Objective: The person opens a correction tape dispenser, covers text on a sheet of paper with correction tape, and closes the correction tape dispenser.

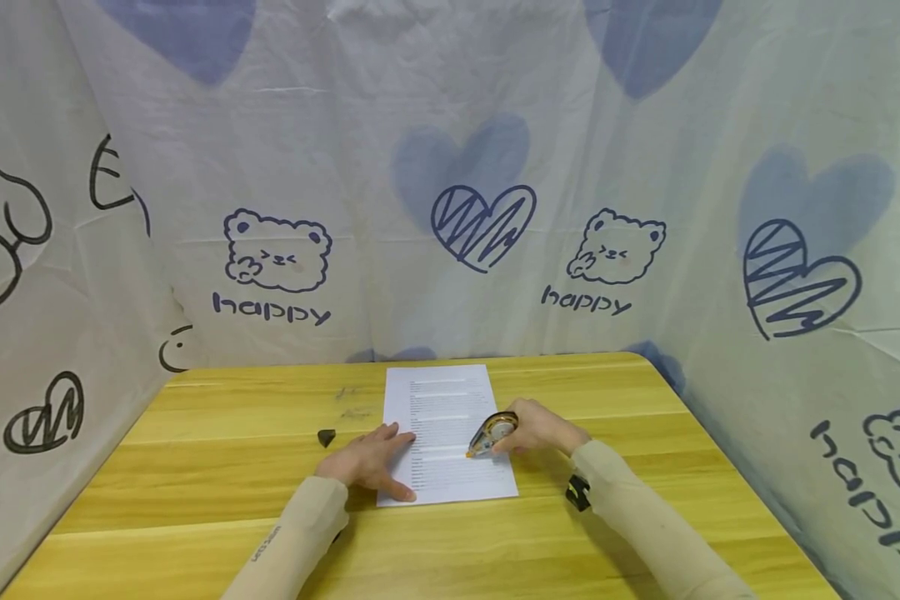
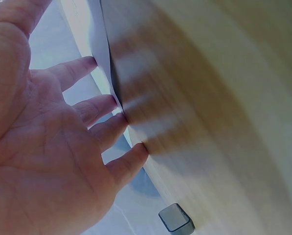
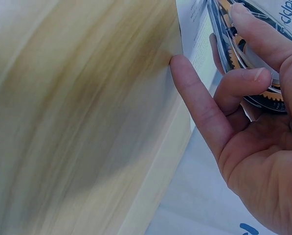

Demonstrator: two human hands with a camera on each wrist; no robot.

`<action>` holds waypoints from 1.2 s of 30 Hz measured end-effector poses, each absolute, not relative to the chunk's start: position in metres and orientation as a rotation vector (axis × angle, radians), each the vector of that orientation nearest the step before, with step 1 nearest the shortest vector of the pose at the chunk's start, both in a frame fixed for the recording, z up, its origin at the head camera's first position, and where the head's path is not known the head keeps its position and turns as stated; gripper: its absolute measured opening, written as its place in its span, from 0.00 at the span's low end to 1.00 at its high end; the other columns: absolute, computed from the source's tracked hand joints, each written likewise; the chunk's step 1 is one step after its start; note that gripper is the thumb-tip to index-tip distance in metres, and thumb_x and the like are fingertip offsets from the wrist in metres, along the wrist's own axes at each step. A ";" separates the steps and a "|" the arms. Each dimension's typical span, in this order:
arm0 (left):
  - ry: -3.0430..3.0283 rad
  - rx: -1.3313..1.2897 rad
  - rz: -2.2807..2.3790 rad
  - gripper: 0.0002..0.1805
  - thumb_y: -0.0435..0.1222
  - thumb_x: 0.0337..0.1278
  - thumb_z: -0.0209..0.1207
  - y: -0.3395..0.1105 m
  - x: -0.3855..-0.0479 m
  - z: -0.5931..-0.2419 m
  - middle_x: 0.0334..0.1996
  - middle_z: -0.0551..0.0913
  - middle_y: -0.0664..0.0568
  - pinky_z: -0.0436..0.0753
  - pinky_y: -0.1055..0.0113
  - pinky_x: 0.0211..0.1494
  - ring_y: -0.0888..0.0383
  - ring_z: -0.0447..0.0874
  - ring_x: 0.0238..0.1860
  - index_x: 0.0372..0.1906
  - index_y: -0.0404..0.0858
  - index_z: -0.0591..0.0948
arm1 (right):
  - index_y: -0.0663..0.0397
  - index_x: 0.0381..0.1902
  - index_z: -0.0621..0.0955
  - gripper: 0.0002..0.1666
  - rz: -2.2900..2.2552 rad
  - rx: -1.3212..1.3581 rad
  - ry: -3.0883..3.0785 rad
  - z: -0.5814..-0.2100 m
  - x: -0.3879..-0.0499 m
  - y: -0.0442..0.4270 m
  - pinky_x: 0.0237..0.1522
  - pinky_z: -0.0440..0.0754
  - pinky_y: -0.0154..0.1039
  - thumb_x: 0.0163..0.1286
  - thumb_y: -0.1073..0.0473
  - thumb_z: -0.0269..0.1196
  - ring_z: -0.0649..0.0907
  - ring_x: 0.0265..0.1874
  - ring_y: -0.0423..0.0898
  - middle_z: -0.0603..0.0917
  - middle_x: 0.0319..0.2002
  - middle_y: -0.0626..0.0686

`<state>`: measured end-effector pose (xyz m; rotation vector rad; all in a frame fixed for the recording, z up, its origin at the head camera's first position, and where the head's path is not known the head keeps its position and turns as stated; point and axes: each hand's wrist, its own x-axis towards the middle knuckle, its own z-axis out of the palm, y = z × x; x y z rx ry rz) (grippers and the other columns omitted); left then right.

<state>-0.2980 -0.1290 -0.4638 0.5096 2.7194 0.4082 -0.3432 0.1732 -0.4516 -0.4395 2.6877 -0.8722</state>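
A printed white sheet (image 1: 450, 492) lies on the wooden table. My left hand (image 1: 371, 462) rests with spread fingers on its left edge; in the left wrist view the same hand (image 2: 62, 142) has its fingertips along the paper (image 2: 101, 44) and the tabletop. My right hand (image 1: 540, 427) grips a correction tape dispenser (image 1: 493, 432), its orange tip down at the lines of print. The right wrist view shows the dispenser (image 3: 273, 100) between the thumb and fingers of my right hand (image 3: 258, 142), the little finger stretched to the table beside the paper (image 3: 187, 24).
A small black object (image 1: 326, 437) lies on the table left of the sheet, seen also as a dark block (image 2: 176, 218) in the left wrist view. Another black item (image 1: 577, 493) is by the right sleeve. Printed cloth (image 1: 375, 167) hangs behind the table's far edge.
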 end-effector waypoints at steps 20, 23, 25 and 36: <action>2.724 0.487 0.428 0.54 0.59 0.41 0.72 -0.128 -0.295 -0.465 0.78 0.52 0.44 0.56 0.41 0.76 0.43 0.48 0.78 0.75 0.49 0.62 | 0.58 0.37 0.82 0.18 -0.859 -0.439 2.695 -0.453 -0.343 0.176 0.26 0.83 0.34 0.52 0.56 0.77 0.82 0.25 0.42 0.84 0.28 0.49; 2.726 0.485 0.421 0.54 0.59 0.41 0.72 -0.128 -0.295 -0.465 0.78 0.52 0.44 0.56 0.41 0.76 0.43 0.48 0.78 0.75 0.49 0.62 | 0.57 0.37 0.83 0.18 -0.857 -0.449 2.693 -0.453 -0.343 0.176 0.26 0.83 0.34 0.53 0.56 0.77 0.82 0.25 0.42 0.85 0.28 0.49; 2.725 0.490 0.417 0.54 0.59 0.41 0.72 -0.128 -0.295 -0.464 0.78 0.52 0.44 0.56 0.41 0.76 0.42 0.48 0.78 0.75 0.49 0.62 | 0.57 0.37 0.83 0.17 -0.859 -0.450 2.689 -0.453 -0.343 0.176 0.27 0.83 0.34 0.53 0.56 0.77 0.82 0.25 0.42 0.85 0.28 0.49; 2.722 0.501 0.424 0.54 0.59 0.41 0.72 -0.126 -0.296 -0.465 0.78 0.53 0.43 0.56 0.40 0.76 0.42 0.49 0.78 0.75 0.48 0.63 | 0.59 0.39 0.81 0.21 -0.835 -0.409 2.711 -0.451 -0.342 0.182 0.27 0.84 0.36 0.52 0.55 0.78 0.83 0.25 0.43 0.84 0.29 0.49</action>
